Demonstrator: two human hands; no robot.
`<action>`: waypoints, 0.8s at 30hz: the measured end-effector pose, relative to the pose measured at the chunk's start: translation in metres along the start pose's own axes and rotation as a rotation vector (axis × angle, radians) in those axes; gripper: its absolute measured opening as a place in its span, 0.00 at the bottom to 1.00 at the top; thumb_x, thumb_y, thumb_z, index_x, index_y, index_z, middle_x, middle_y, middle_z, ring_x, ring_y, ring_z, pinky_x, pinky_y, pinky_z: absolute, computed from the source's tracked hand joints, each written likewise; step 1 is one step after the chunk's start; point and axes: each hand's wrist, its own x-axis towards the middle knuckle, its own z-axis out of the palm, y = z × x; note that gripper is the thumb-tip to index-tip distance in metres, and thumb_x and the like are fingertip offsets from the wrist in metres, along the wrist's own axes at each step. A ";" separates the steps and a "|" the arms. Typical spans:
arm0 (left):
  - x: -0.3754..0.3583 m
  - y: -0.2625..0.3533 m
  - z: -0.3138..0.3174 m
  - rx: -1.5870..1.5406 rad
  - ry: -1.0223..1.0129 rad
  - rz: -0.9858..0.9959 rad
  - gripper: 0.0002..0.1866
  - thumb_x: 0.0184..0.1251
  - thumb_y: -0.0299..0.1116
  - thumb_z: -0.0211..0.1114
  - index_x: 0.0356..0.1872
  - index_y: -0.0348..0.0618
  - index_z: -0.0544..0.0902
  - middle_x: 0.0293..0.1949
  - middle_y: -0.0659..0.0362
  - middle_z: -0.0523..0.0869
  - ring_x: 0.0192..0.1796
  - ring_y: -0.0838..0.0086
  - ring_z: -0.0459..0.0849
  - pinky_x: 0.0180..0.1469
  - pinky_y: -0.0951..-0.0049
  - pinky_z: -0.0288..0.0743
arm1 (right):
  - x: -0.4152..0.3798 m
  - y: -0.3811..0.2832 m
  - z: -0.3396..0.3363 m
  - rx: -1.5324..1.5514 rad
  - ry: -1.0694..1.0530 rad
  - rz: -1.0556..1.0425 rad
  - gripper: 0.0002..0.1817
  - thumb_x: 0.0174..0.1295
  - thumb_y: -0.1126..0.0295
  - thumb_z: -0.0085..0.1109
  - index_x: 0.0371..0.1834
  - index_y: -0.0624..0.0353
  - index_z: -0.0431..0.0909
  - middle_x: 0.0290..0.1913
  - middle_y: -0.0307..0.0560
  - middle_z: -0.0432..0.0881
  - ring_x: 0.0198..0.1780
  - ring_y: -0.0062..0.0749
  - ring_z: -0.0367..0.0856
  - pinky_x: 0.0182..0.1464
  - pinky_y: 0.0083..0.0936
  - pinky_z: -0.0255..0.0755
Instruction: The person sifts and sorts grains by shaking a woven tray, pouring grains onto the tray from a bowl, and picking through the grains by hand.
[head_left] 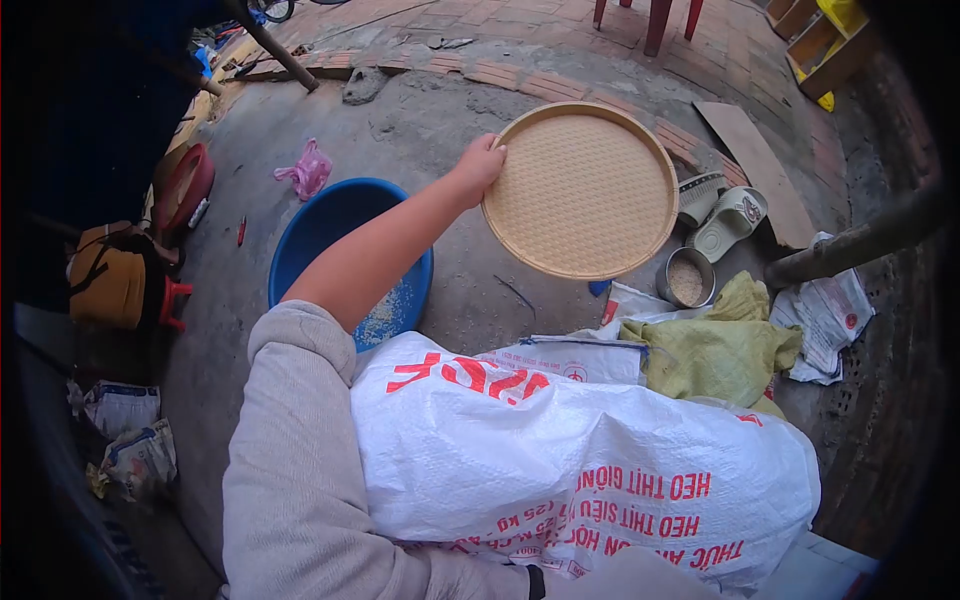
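Observation:
My left hand (482,170) is closed on the left rim of a round, shallow woven bamboo tray (585,190), held out in front of me. Below that bare forearm sits a big blue basin (290,245), partly hidden by the arm, with white grains that look like rice (388,318) at its near side. A white woven feed sack (600,450) with red lettering covers my lap. To the right, a metal bowl (668,290) has grains in it. My right hand is out of sight.
Beyond the tray lie a pair of slippers (730,222) and a flat board (760,175). A greenish cloth sack (710,345) rests right of the lap. A pink plastic bag (307,170) lies behind the basin. At the left are a red basin (190,190) and a yellow-brown bag (108,280).

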 end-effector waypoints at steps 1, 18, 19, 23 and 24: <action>-0.012 0.026 -0.008 -0.100 -0.027 0.024 0.11 0.69 0.30 0.48 0.47 0.38 0.72 0.39 0.54 0.79 0.40 0.71 0.78 0.43 0.68 0.72 | -0.009 0.021 -0.020 -0.002 0.005 -0.018 0.11 0.63 0.75 0.41 0.44 0.63 0.74 0.42 0.43 0.78 0.40 0.22 0.75 0.45 0.20 0.67; -0.330 0.206 -0.123 -0.603 -0.149 0.275 0.27 0.65 0.31 0.54 0.62 0.29 0.60 0.47 0.50 0.77 0.43 0.72 0.80 0.42 0.72 0.78 | -0.115 -0.351 0.039 0.152 -0.440 -0.333 0.29 0.65 0.54 0.48 0.63 0.59 0.60 0.55 0.50 0.72 0.50 0.29 0.75 0.49 0.28 0.72; -0.342 0.208 -0.121 -0.690 -0.099 0.312 0.26 0.65 0.31 0.53 0.62 0.31 0.60 0.48 0.50 0.76 0.44 0.71 0.80 0.43 0.71 0.77 | -0.112 -0.363 0.059 0.228 -0.511 -0.341 0.28 0.64 0.55 0.50 0.62 0.61 0.61 0.52 0.51 0.73 0.48 0.29 0.76 0.47 0.27 0.74; -0.368 0.218 -0.139 -0.615 0.067 0.425 0.23 0.68 0.35 0.51 0.62 0.37 0.64 0.49 0.50 0.77 0.47 0.67 0.79 0.48 0.68 0.74 | -0.088 -0.387 0.089 0.547 -0.643 -0.339 0.23 0.63 0.62 0.52 0.56 0.66 0.65 0.43 0.49 0.77 0.41 0.27 0.79 0.43 0.25 0.77; -0.373 0.219 -0.146 -0.608 0.064 0.439 0.23 0.68 0.35 0.51 0.62 0.37 0.64 0.49 0.50 0.77 0.47 0.67 0.79 0.48 0.68 0.74 | -0.095 -0.385 0.096 0.555 -0.637 -0.353 0.23 0.63 0.62 0.52 0.56 0.66 0.65 0.43 0.49 0.77 0.41 0.27 0.79 0.43 0.25 0.77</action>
